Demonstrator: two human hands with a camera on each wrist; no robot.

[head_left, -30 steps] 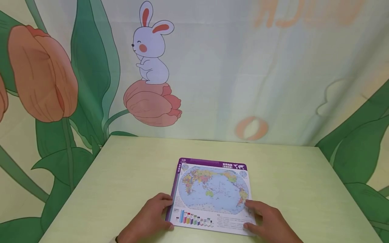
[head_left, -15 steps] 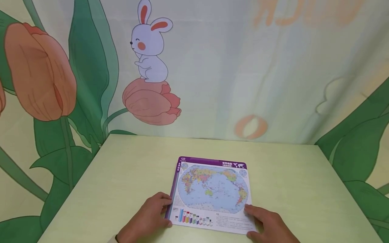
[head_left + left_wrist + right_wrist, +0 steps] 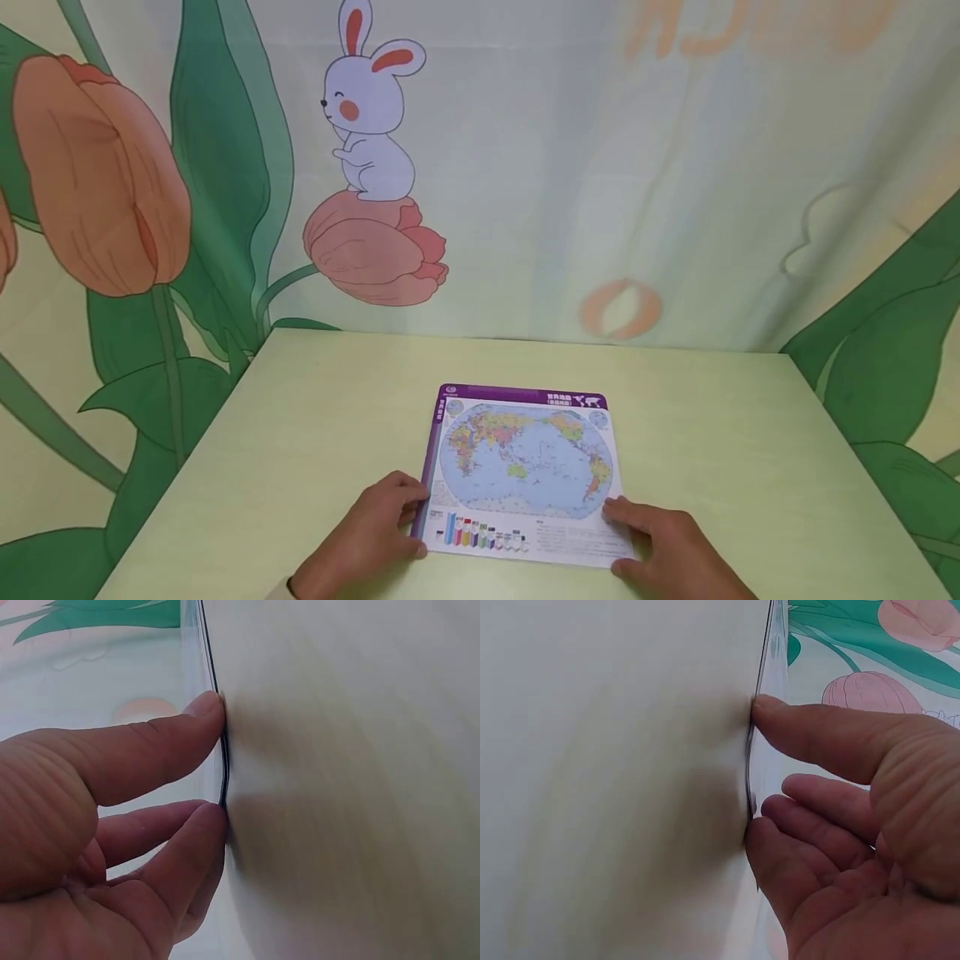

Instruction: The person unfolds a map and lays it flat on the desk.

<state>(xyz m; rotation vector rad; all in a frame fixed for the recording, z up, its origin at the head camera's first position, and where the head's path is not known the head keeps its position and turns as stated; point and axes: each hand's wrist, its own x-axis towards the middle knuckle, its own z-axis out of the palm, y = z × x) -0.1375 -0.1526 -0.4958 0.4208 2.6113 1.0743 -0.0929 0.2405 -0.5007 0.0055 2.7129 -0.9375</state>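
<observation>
A flat world map board (image 3: 528,467) with a purple border along its top and left side lies on the table, map face up. My left hand (image 3: 371,529) touches its lower left edge, thumb and fingertips spaced apart along that side. At the lower right edge, my right hand (image 3: 671,546) does the same, with the thumb at the bottom corner. In the left wrist view, the left fingertips press a thin dark edge of the board (image 3: 226,769). The right wrist view has the right thumb and forefinger tips against the opposite edge (image 3: 748,761).
The pale green table (image 3: 750,450) reaches back to a hanging curtain (image 3: 525,167) printed with tulips and a white rabbit (image 3: 371,125).
The thumb of my right hand has slid outward from the map's face to its lower right corner. My left hand and the board have hardly moved.
</observation>
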